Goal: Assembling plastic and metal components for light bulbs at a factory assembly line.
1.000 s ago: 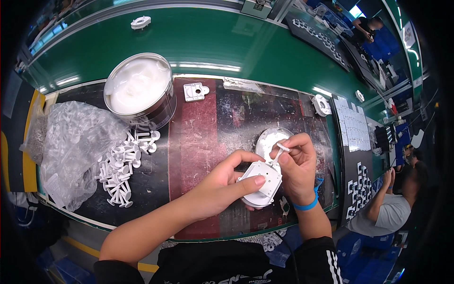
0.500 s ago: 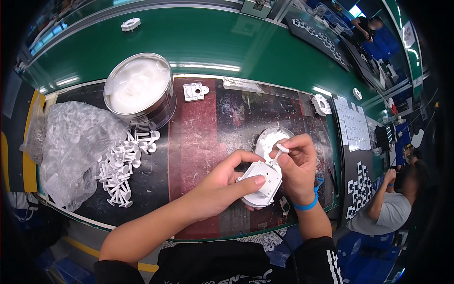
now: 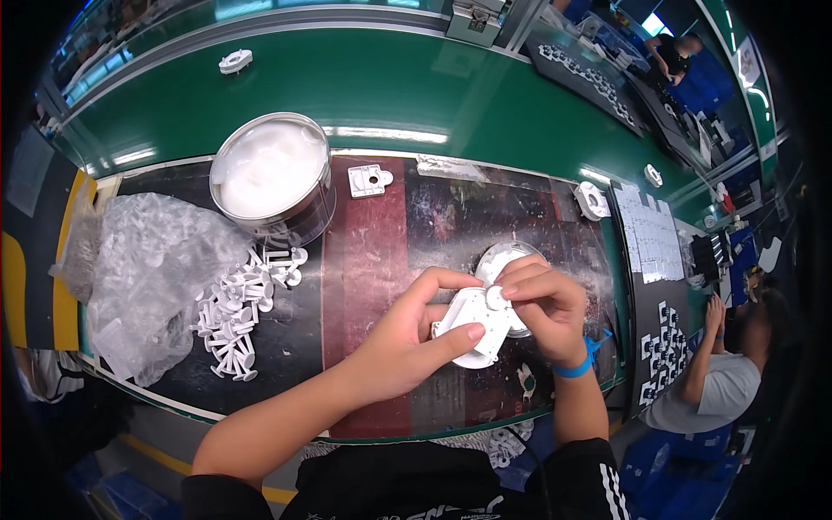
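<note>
My left hand grips a white plastic housing, its thumb lying across the flat face with small holes. At the housing's upper right corner, my right hand pinches a white plastic pin with a round flat head. The pin's head shows against the housing; its stem is hidden, so I cannot tell how deep it sits. Behind my right hand, a round shallow dish with white matter in it is partly covered. A heap of similar white pins lies at left.
A large metal tin of white paste stands at the back left, beside a clear plastic bag. Single white housings rest on the bench and green belt. At right, a person sits by a dark tray of small parts.
My right hand has brought the pin from above the housing down against its corner, and the stem has gone out of sight. The whole view has shifted slightly.
</note>
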The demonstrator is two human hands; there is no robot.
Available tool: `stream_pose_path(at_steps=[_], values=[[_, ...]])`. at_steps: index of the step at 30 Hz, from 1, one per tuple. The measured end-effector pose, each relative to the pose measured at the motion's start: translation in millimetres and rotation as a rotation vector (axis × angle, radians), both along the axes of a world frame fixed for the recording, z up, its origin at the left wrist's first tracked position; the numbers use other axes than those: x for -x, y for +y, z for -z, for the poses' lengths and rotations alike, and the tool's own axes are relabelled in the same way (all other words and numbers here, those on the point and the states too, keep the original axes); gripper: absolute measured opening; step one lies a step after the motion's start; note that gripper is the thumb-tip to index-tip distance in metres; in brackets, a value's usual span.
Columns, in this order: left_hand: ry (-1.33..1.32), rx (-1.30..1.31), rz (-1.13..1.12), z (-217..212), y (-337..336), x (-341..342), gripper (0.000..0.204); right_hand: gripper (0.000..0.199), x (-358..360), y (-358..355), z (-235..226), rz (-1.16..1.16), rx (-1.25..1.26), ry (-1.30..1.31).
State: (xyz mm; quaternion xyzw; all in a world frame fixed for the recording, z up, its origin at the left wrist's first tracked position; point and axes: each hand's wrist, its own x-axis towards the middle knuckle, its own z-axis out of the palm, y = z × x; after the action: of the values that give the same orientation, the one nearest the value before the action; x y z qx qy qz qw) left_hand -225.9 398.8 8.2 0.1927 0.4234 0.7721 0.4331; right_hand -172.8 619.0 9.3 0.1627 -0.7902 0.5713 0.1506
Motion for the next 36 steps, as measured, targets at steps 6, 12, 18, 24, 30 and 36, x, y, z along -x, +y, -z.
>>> stream_pose_path(at_steps=[6,12,18,24,30,36], values=[[0.138,0.037,-0.062,4.3,-1.4,-1.7,0.044,0.024,0.2,-3.5,2.6,-0.005,0.057,-0.044],[0.21,-0.023,-0.088,24.5,6.9,-1.6,0.045,0.022,-5.2,-10.8,1.8,0.054,0.115,-0.133],[0.179,0.045,-0.226,22.2,18.4,16.5,0.049,0.024,-5.5,-0.5,6.4,0.164,0.245,-0.032],[0.089,0.239,-0.57,-6.0,69.8,100.5,0.049,0.021,2.8,18.8,-3.8,0.335,0.361,0.047],[0.387,0.533,-0.816,25.3,149.9,201.0,0.051,0.02,7.4,25.4,8.4,0.34,0.401,0.012],[0.729,0.792,-0.952,63.0,164.9,240.4,0.046,0.02,11.9,13.1,13.4,0.329,0.331,-0.007]])
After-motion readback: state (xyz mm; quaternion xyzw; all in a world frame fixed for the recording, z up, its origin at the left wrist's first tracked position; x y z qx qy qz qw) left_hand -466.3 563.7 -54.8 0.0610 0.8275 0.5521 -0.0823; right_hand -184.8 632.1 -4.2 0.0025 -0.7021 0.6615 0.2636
